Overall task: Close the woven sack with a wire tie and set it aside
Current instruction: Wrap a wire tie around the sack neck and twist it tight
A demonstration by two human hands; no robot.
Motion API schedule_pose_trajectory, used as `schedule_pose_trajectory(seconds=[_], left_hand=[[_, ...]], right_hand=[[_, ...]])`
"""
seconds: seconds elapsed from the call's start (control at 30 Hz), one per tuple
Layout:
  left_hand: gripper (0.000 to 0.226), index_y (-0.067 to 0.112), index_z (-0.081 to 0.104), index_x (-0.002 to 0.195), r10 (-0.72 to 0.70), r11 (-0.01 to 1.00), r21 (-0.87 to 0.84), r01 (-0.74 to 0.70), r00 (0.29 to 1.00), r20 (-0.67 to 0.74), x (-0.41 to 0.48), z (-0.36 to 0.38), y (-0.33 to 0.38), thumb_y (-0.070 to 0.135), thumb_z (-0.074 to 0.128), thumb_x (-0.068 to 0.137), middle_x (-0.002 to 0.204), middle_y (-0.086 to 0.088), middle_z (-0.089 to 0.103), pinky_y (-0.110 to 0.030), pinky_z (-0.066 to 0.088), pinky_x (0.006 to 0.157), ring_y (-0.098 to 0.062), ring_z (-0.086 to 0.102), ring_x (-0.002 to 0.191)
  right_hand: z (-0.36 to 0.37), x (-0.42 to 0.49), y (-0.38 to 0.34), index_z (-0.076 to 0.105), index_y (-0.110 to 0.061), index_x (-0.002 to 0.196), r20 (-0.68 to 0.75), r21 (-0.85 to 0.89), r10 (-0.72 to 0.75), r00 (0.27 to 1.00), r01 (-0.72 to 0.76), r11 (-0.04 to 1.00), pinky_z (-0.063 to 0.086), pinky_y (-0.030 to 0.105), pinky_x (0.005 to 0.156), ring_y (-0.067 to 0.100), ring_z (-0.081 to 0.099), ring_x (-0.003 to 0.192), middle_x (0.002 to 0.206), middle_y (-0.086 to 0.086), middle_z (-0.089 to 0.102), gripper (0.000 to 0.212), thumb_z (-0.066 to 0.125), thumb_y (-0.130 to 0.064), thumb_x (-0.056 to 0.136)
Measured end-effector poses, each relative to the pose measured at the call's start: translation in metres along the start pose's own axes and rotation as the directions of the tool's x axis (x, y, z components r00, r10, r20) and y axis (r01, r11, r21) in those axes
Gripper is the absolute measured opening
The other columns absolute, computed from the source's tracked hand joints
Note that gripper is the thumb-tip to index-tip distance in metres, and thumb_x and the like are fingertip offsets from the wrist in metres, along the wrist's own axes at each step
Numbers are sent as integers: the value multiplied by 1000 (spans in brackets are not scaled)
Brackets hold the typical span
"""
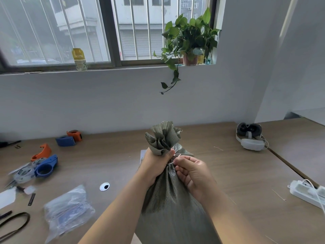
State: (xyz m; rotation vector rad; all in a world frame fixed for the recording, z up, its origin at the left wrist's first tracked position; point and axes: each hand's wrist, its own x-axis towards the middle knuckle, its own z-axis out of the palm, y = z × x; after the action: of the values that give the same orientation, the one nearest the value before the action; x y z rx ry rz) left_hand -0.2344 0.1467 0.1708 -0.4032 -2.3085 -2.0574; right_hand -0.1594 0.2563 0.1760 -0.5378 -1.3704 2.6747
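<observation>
A grey-green woven sack (173,206) stands upright on the wooden table (112,166) in front of me, its mouth gathered into a ruffled bunch at the top. My left hand (156,163) is clenched around the gathered neck just below the ruffle. A thin white wire tie (173,159) runs around the neck beside my left thumb. My right hand (190,171) pinches the tie's ends between thumb and fingertips, right against the neck.
Blue and orange tape dispensers (46,166) and a clear plastic packet (67,211) lie at the left. A round cable hole (104,186) is in the table. A headset (250,138) lies at the far right, a white power strip (306,191) at the right edge.
</observation>
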Motion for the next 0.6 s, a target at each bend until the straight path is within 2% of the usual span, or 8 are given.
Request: schedule_pose_trajectory(seconds=[0.03,0.1,0.2,0.27,0.37,0.43,0.5,0.6], left_hand=[[18,22,67,79,8,1000,3,-8,1000,-6,-1,1,1,8,74,88,73,15,67,-8,50,59,9,62,63],[20,24,65,79,11,1000,10,-11,1000,-11,0,1,2,9,74,88,76,14,66,-6,48,58,11,61,62],[17,24,66,82,-4,1000,14,4,1000,-21,2,2,3,11,75,88,80,11,68,-19,53,68,-4,63,74],[12,22,69,85,-4,1000,14,4,1000,-9,4,2,1,11,75,87,82,8,71,-27,56,73,-8,65,76],[10,18,69,83,0,999,33,1,1000,-7,5,3,-1,10,75,87,78,8,69,-26,54,68,-7,63,72],[7,14,69,84,-3,1000,28,3,1000,-1,6,3,-2,11,75,86,79,4,69,-33,56,71,-11,63,73],[11,16,67,80,3,1000,19,-3,1000,2,6,2,-1,10,75,86,77,5,68,-36,55,72,-11,62,72],[17,22,66,77,15,999,41,-15,1000,-2,6,2,1,11,75,86,76,8,68,-32,54,71,-7,61,70]], right_hand=[[1,-1,0,65,-6,79,3,-12,17,1000,-17,1000,52,17,42,7,58,42,59,6,69,14,69,7,81],[2,-2,0,65,-5,82,8,-33,53,999,-53,998,51,17,41,7,58,41,61,8,70,12,69,6,81],[2,-2,-1,67,-4,83,0,-57,84,996,-84,995,49,16,39,6,55,40,59,7,69,10,68,5,81],[3,-1,-1,67,-4,81,-1,-65,90,996,-90,994,47,15,38,5,53,39,59,7,68,9,68,5,81],[4,0,0,67,-5,79,-7,-66,74,997,-75,995,46,14,37,5,53,40,60,6,66,10,68,5,81],[5,0,2,67,-5,80,-14,-59,53,999,-54,997,46,15,38,6,53,40,60,6,66,10,68,5,81],[4,-1,5,67,-5,81,-14,-52,31,999,-31,998,46,15,39,6,53,42,60,6,67,10,68,5,81],[3,-1,7,68,-6,81,-13,-49,14,1000,-15,999,46,15,39,6,53,43,62,6,68,11,69,4,81]])
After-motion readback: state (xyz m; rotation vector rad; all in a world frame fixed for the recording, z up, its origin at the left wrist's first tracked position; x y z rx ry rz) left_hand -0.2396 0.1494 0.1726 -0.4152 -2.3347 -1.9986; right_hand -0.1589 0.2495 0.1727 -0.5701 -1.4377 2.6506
